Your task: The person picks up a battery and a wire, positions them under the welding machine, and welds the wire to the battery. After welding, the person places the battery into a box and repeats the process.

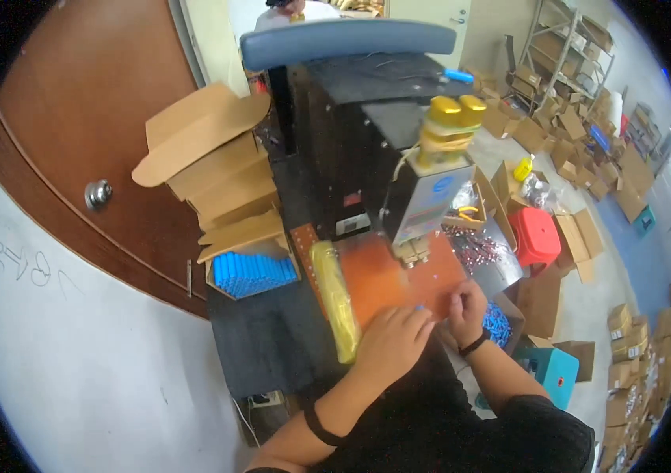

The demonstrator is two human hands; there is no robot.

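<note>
My left hand (398, 339) is over the near edge of the orange work surface (379, 280). Its fingers are closed, and a bit of a small blue thing (420, 307) shows at the fingertips, the rest hidden. To the right, my right hand (465, 311) is raised with its fingers curled together; what they hold, if anything, is hidden. Just beyond both hands, the metal head (412, 252) of a tall black bench machine (422, 197) comes down close to the surface. A long yellow-wrapped bundle (335, 299) lies left of my left hand.
Blue cylinders (252, 272) fill an open cardboard box at left. Right of the surface are a bundle of thin wires (477, 246) and a box of small blue pieces (497, 325). Red (535, 238) and teal (552, 374) stools stand nearby. Another person (296, 14) is at the back.
</note>
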